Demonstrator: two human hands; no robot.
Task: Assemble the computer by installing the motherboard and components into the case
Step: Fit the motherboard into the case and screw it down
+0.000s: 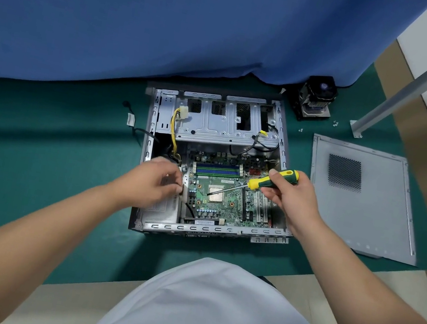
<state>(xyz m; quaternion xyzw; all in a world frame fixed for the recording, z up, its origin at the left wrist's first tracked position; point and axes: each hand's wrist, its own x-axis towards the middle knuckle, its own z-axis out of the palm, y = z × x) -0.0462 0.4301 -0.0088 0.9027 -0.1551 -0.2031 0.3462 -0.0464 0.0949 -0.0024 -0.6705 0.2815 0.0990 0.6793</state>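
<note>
Case: the open grey metal computer case (203, 227) lies flat on the dark green mat (36, 159), its inside facing up.
Motherboard: the green circuit board (226, 189) sits inside the case, in the near right part, with a square silver processor (215, 194) near its middle and blue and green memory slots (218, 169) along its far edge.
Right hand: the right hand (290, 197) grips a yellow and green handled screwdriver (274, 179), fingers curled round the handle; the metal shaft slants down to the left and its tip is over the processor.
Left hand: the left hand (155, 183) is inside the case at the left edge of the motherboard, fingers bent and pinched together; whether they hold anything, the view cannot tell, the spot is blurred.
Drive cage: a silver drive bracket (221, 126) spans the far half of the case, with a yellow wire bundle (174, 132) running down beside it.
Side panel: the flat grey case panel (362, 199) with a perforated vent lies on the mat, right of the case.
Cooler: a black fan and heatsink (316, 97) stands beyond the case, near the blue cloth (175, 18).
</note>
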